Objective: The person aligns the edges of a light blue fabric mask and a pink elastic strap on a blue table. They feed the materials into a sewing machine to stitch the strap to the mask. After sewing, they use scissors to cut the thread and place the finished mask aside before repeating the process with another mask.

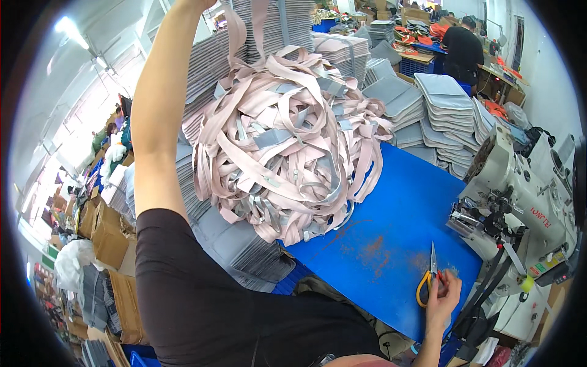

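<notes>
A large tangled heap of pale pink zipper tape with grey pieces (275,153) lies on the far left part of a blue work board (373,196). My left arm is raised high, and my left hand (202,3) is mostly cut off at the top edge, near pink strips (235,30) hanging from above; I cannot tell what it holds. My right hand (441,292) grips yellow-and-red scissors (423,287) at the board's right side, their blades pointing away from me.
A white sewing machine (526,202) stands at the right. Stacks of grey padded panels (443,104) are behind the board, grey stacked sheets (238,251) at its left. Cardboard boxes (107,235) crowd the left. A person in black (458,55) works at a far table.
</notes>
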